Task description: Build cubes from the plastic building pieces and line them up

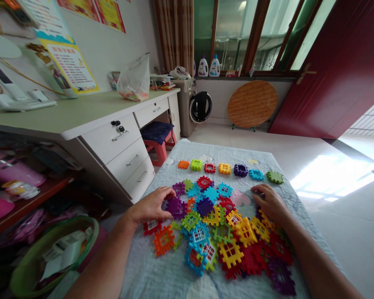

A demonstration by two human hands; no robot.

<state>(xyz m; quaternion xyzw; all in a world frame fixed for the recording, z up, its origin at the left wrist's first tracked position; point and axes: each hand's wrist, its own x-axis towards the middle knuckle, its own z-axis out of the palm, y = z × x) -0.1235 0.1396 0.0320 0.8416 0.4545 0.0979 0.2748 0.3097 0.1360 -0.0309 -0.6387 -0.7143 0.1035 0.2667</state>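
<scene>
A heap of colourful notched plastic pieces lies on the cloth-covered table [140, 270]. My left hand [154, 204] is at the heap's left edge, thumb and fingers apart around a purple piece [175, 207]; whether it touches the piece I cannot tell. On the right side, my right hand [271, 202] hovers by the heap, fingers apart and slightly curled, near yellow pieces [260, 228]. Behind the heap runs a row of pieces: orange [183, 165], lime [196, 165], red [210, 168], yellow [225, 168], dark purple [240, 170], blue [256, 175] and green [274, 177].
A white desk [112, 110] with drawers stands at the left, a red stool [158, 145] beside it. Below left is a green basket [21, 270]. Further back are a washing machine [183, 110], a round wooden board [252, 104] and a red door [336, 74].
</scene>
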